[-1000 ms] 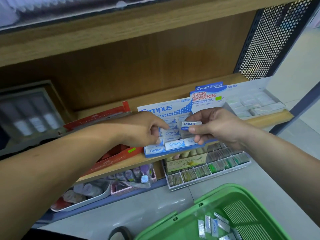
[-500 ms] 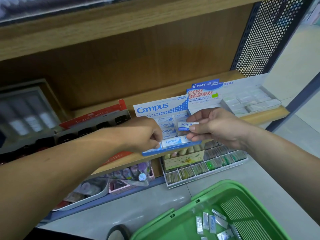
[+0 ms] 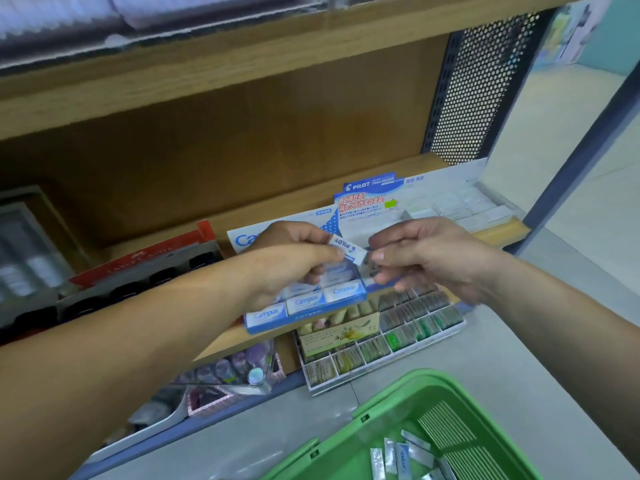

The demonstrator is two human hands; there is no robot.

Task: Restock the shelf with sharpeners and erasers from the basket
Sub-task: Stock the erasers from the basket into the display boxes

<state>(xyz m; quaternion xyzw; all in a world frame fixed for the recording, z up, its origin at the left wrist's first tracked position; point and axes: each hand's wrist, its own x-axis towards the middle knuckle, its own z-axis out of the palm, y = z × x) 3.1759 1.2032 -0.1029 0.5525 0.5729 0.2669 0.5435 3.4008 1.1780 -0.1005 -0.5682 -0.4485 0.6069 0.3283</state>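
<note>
A small white and blue Pilot eraser (image 3: 348,249) is held in the air in front of the wooden shelf (image 3: 502,234). My left hand (image 3: 287,261) pinches its left end between thumb and fingers. My right hand (image 3: 426,254) pinches the wrapper at its right end with thumb and forefinger. Right below them the blue Campus eraser box (image 3: 311,303) sits on the shelf, filled with erasers. Behind it stands the Pilot display box (image 3: 367,199). The green basket (image 3: 398,403) is on the floor at the lower right with several wrapped erasers (image 3: 401,455) in it.
A red Faber-Castell box (image 3: 145,261) stands left of the Campus box. A white tray of pale erasers (image 3: 464,209) fills the shelf's right end. Below, a compartment tray of green packets (image 3: 408,334) and a clear box (image 3: 242,368) rest low. A perforated metal panel (image 3: 485,81) closes the right side.
My left hand left the Campus box, rose and took the left end of the Pilot eraser. The eraser tilted and moved slightly left and up.
</note>
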